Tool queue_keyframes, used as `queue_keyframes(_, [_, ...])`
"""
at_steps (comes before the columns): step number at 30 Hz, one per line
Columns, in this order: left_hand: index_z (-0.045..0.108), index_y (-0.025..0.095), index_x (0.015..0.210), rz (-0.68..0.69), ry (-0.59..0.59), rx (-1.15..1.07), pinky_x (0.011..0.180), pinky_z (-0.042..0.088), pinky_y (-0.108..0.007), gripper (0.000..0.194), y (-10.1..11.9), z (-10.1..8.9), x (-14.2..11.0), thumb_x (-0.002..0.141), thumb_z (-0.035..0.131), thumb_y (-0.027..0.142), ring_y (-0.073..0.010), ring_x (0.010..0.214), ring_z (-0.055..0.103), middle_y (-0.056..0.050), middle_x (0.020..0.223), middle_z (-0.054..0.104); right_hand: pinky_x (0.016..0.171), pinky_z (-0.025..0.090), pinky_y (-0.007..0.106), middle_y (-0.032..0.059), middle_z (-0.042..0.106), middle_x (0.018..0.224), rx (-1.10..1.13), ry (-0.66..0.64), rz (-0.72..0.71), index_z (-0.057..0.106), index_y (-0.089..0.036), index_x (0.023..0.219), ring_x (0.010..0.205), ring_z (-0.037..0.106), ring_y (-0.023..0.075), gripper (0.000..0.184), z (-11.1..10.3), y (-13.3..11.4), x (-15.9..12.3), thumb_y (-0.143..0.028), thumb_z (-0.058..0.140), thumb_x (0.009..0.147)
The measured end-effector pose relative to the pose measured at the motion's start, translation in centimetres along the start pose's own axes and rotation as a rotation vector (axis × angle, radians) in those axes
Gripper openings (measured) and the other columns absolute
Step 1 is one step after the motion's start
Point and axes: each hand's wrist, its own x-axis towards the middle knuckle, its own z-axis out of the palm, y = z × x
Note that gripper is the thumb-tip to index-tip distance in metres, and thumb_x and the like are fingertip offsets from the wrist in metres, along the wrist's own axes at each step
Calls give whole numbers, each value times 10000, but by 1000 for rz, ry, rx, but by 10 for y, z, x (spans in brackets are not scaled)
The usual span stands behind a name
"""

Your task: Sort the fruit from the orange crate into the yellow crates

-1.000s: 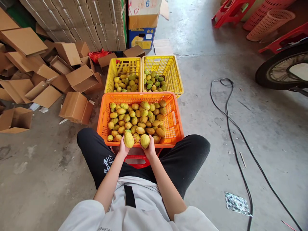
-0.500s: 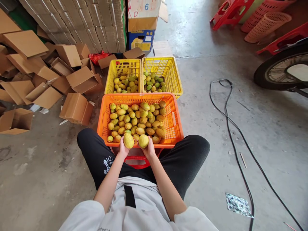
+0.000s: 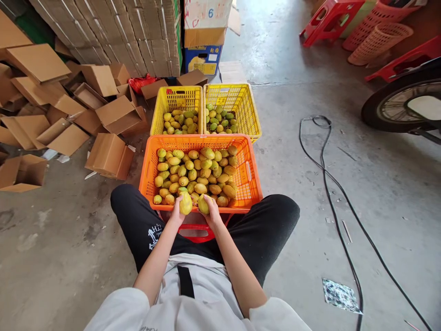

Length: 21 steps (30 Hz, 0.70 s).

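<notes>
From left to right: I see loose cardboard boxes on the floor; my left hand wraps a yellow-green fruit at the near rim of the orange crate; my right hand cups a second fruit just beside it, both grips closed around their fruit. I judge each fruit light, firm-skinned and smooth, rounded enough to roll, best held around its widest middle with fingers spread and modest pressure. Beyond stand two yellow crates partly filled; a black cable lies to the right.
</notes>
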Motion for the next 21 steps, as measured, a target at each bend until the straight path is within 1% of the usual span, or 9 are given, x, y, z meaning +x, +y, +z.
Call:
queue_keyframes(5, [723, 126, 1032, 24, -54, -72, 869, 602, -342, 361, 1, 2, 2, 887, 607, 436, -209, 843, 718, -105, 977, 757, 480, 563, 272, 20, 749, 751, 3, -8, 37, 584, -228, 931, 644, 740, 216, 328, -2, 1, 5, -428, 767, 746])
queue_keyframes(8, [729, 115, 1035, -16, -69, -64, 874, 611, -349, 365, 1, 2, 1, 897, 590, 423, -228, 866, 733, -119, 948, 764, 491, 572, 283, 63, 752, 753, 37, -36, 95, 628, -204, 914, 700, 751, 236, 286, -3, 1, 9, -477, 660, 834])
queue_keyframes(10, [729, 120, 1039, -54, -58, -48, 863, 618, -343, 347, 1, 3, 1, 885, 614, 409, -238, 883, 741, -117, 914, 768, 514, 591, 295, 87, 747, 736, 82, -39, 137, 643, -190, 887, 731, 753, 244, 306, -3, 0, 10, -484, 558, 898])
queue_keyframes(12, [725, 135, 1041, -69, -20, -34, 843, 624, -334, 321, 1, 3, 0, 876, 637, 396, -234, 867, 747, -104, 890, 771, 550, 613, 310, 88, 744, 724, 129, -22, 156, 645, -190, 875, 739, 750, 240, 310, -3, -1, 11, -457, 498, 931])
queue_keyframes(14, [718, 140, 1035, -64, 15, -28, 806, 631, -324, 312, 3, 4, -2, 894, 623, 401, -221, 821, 749, -96, 870, 771, 579, 627, 318, 70, 741, 721, 160, 6, 161, 640, -200, 877, 712, 740, 223, 269, -3, -2, 10, -423, 500, 935])
queue_keyframes(16, [710, 132, 1019, -51, 30, -28, 733, 633, -310, 329, 5, 6, -3, 937, 572, 420, -207, 765, 745, -102, 860, 767, 588, 631, 312, 46, 733, 713, 173, 33, 166, 633, -207, 877, 663, 722, 200, 222, -3, -3, 9, -399, 532, 923])
queue_keyframes(18, [702, 134, 993, -41, 46, -26, 660, 623, -296, 350, 7, 7, -4, 974, 528, 437, -195, 721, 737, -108, 856, 761, 578, 627, 303, 31, 726, 711, 169, 40, 167, 629, -209, 882, 634, 708, 186, 204, -4, -3, 9, -408, 583, 900])
queue_keyframes(19, [699, 140, 984, -36, 57, -22, 646, 619, -294, 341, 8, 7, -5, 980, 529, 436, -191, 713, 734, -110, 857, 760, 572, 625, 301, 26, 725, 715, 162, 36, 163, 628, -211, 887, 630, 705, 183, 213, -4, -2, 8, -424, 617, 881])
queue_keyframes(21, [694, 154, 979, -18, 77, -9, 674, 626, -304, 261, 7, 7, -5, 955, 598, 396, -191, 720, 734, -104, 864, 760, 571, 623, 301, 12, 725, 739, 146, 20, 128, 623, -219, 907, 643, 708, 182, 262, -5, 0, 9, -450, 709, 818])
